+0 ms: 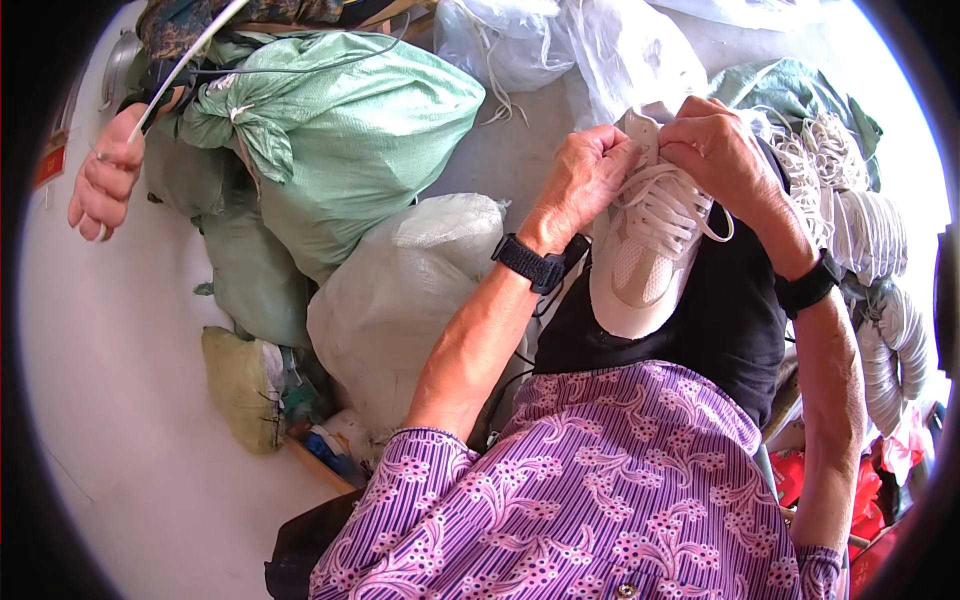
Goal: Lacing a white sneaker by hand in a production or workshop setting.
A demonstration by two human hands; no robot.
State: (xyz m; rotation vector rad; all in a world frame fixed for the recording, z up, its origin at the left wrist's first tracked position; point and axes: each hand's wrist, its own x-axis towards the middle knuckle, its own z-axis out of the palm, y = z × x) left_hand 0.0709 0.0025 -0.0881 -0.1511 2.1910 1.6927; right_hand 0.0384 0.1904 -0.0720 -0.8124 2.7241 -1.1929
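A beige and white sneaker (640, 270) rests on my lap, toe toward me, its tongue (640, 130) standing up between my hands. White shoelace (665, 205) crosses its front and hangs in a loose loop on the right side. My left hand (590, 175) is closed in a pinch at the left row of eyelets, apparently on the shoelace. On the other side of the tongue, my right hand (722, 150) pinches at the upper eyelets, also seemingly on the lace. The fingers hide the exact grip of both hands.
Another person's hand (105, 185) is at the far left, beside a white cord (190, 55). Tied green sacks (350, 120) and a white sack (410, 290) stand left of my legs. Bundles of white laces (825, 160) lie on the right, clear plastic bags (640, 55) ahead.
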